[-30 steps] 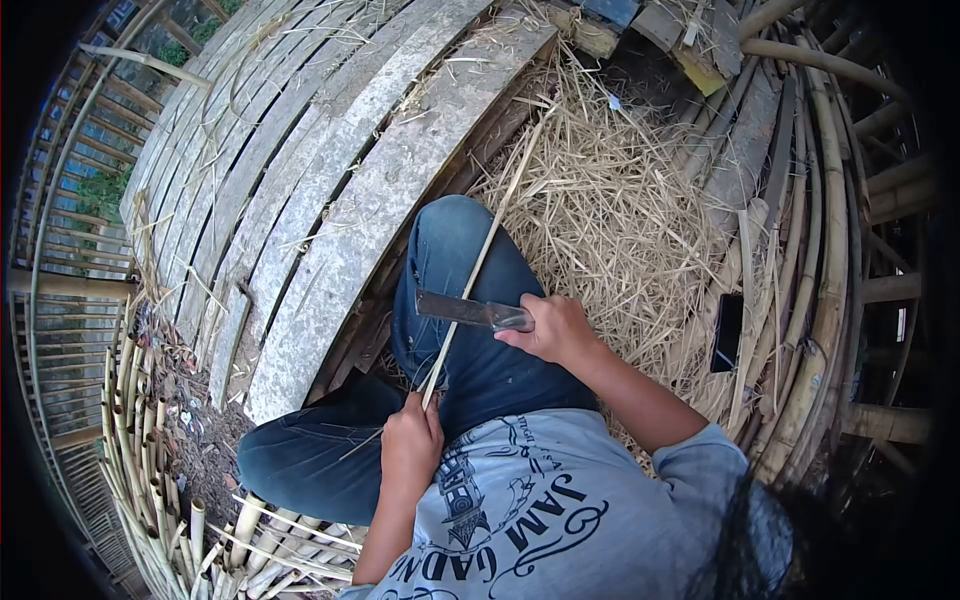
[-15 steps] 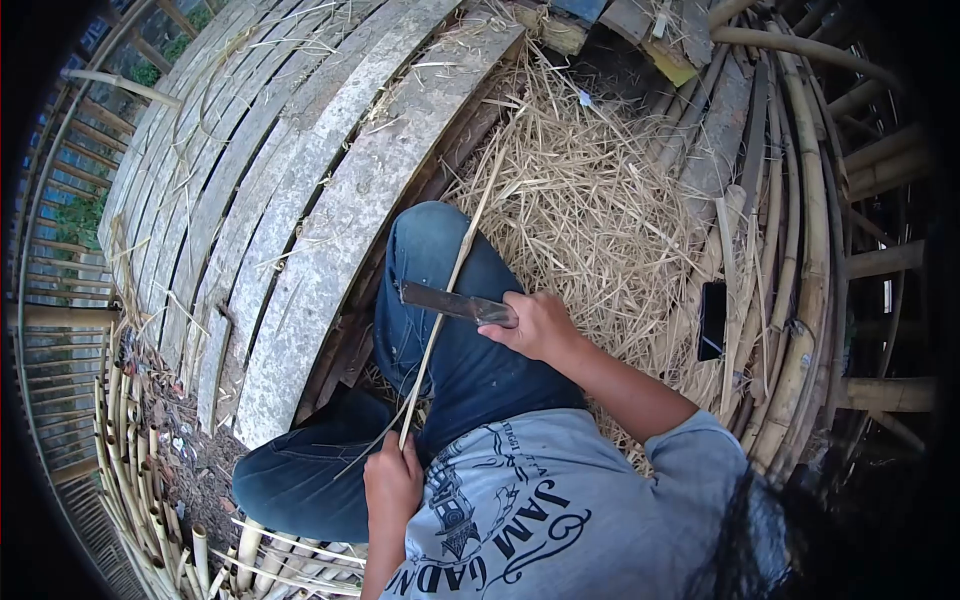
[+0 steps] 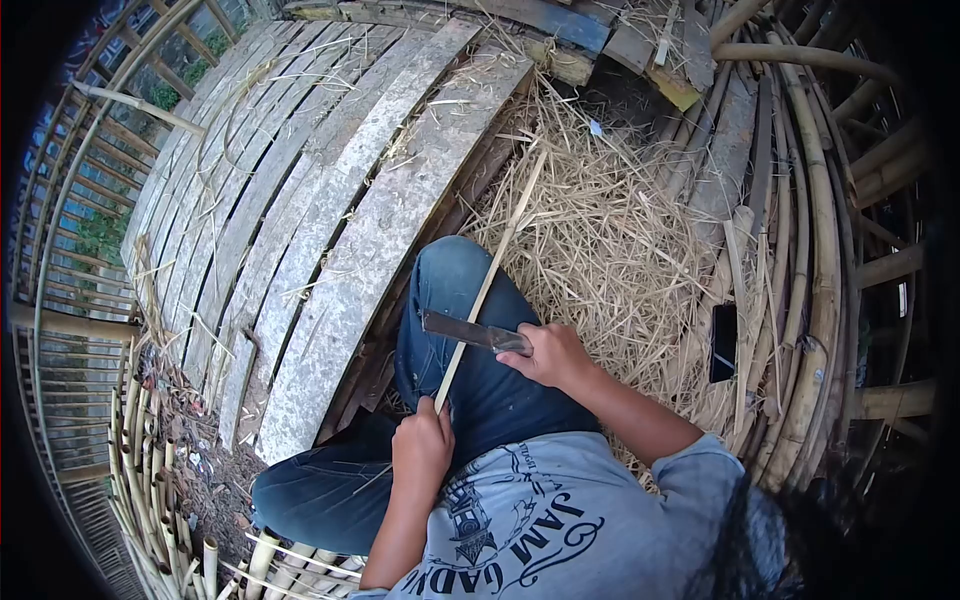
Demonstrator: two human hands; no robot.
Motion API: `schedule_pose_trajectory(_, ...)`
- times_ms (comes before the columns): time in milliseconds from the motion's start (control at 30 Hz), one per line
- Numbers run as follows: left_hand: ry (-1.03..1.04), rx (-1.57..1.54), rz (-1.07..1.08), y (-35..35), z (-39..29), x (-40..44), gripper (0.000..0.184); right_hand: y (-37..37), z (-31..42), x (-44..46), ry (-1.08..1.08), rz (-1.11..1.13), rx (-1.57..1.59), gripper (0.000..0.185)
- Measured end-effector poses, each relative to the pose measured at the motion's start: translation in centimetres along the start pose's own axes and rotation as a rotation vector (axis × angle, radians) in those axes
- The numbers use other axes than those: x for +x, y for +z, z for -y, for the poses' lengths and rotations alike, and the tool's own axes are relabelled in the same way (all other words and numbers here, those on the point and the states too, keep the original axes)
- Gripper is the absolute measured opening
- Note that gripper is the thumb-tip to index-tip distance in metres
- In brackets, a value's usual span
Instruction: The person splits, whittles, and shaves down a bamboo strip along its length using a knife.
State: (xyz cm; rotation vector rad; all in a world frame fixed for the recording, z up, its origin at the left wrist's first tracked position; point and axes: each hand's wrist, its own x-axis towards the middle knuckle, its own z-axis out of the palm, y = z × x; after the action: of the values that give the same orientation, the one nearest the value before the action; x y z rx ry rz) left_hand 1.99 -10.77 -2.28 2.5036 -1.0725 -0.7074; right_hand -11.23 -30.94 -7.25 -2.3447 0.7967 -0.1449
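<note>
A long, thin bamboo strip [image 3: 512, 225] slants across the raised knee in blue jeans. Its lower end is pinched in my left hand [image 3: 422, 443], near my lap. My right hand [image 3: 550, 354] is closed round the handle of a knife [image 3: 465, 330], whose wide, dark blade lies across the strip over the thigh. The fingers of both hands are wrapped round what they hold. A thin sliver [image 3: 372, 482] shows beside my left hand, over the folded leg.
Wooden slats [image 3: 350, 240] form a platform at the upper left. Pale shavings [image 3: 600, 250] lie beyond the knee. A black phone [image 3: 722, 343] rests near long bamboo poles [image 3: 822, 300] on the right. Cut bamboo pieces [image 3: 210, 565] stand at the lower left.
The camera view has shifted. The strip has turned relative to the knee and its thin sliver by my left hand shows less. Both hands keep their hold.
</note>
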Motion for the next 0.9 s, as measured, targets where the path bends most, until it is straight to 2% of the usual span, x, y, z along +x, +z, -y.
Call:
schedule_pose_trajectory(200,-0.066,-0.041,0.05,-0.6,0.3,-1.7,0.026,0.4,-0.6,0.2,-0.042,-0.004,-0.054,0.058)
schedule_pose_trajectory(267,-0.08,-0.065,0.048,-1.0,0.5,-2.4,0.026,0.8,-1.0,0.4,0.088,-0.107,0.011,0.058)
schedule_pose_trajectory(433,-0.173,-0.057,0.095,-1.3,1.8,-5.7,0.025,0.4,-0.8,0.4,0.019,-0.074,-0.04,0.051)
schedule_pose_trajectory(600,-0.164,-0.066,0.095,-1.6,2.2,-7.0,0.025,0.8,-1.1,0.1,-0.006,-0.074,-0.073,0.058)
schedule_pose_trajectory(900,-0.158,-0.039,0.092,-1.4,2.8,-6.8,0.026,0.8,-1.2,0.2,-0.031,-0.082,-0.088,0.059)
